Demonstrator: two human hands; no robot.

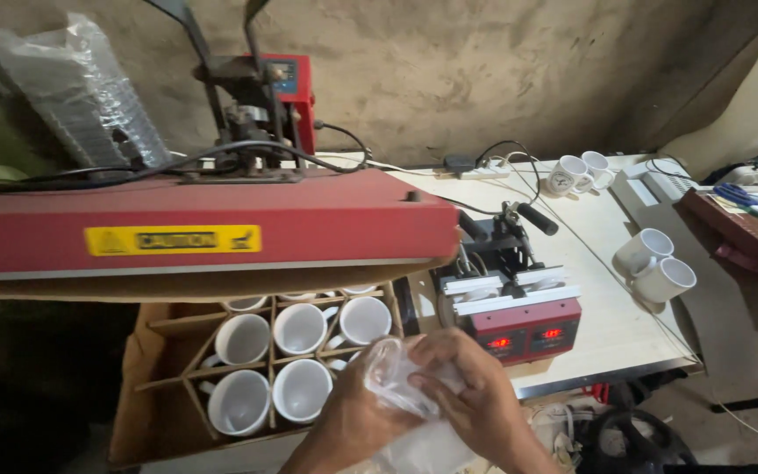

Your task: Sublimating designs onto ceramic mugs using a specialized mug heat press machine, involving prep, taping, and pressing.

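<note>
Workbench (607, 333), plastic-wrapped mug (396, 382) half-hidden by hands

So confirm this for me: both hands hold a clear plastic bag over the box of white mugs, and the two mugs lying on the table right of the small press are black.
Not quite. In the head view both hands do hold the clear plastic bag by the box of white mugs, but the two mugs lying on the table right of the small press are white, not black.

A pale surface (607, 325) carries a red mug press (519, 312) at its front edge, two white mugs (655, 268) lying on their sides to its right, two more mugs (579, 172) upright at the back, and a white power strip (475, 172)
</note>
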